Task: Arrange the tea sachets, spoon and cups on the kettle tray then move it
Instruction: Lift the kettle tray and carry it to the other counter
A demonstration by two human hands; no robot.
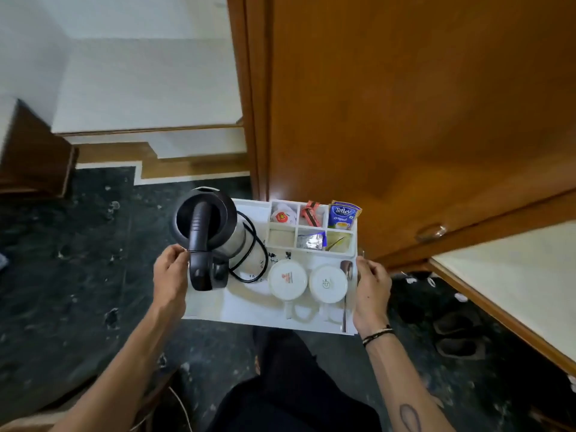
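I hold a white kettle tray (249,310) in the air above the dark floor. My left hand (170,275) grips its left edge and my right hand (371,288) grips its right edge. A black and steel kettle (205,232) with its coiled cord (252,254) stands on the left part. Two white cups (287,280) (328,283) sit upside down at the front right, with a spoon (346,275) beside them. The compartments at the back right hold tea sachets, among them a blue Tetley sachet (342,216), an orange one (311,212) and a silver one (308,241).
A large wooden door or cupboard front (405,104) rises just behind the tray. A wood-edged white surface (511,275) lies to the right, with dark sandals (458,335) on the floor under it. White steps (149,98) are at the left. My dark-trousered legs (286,385) are below.
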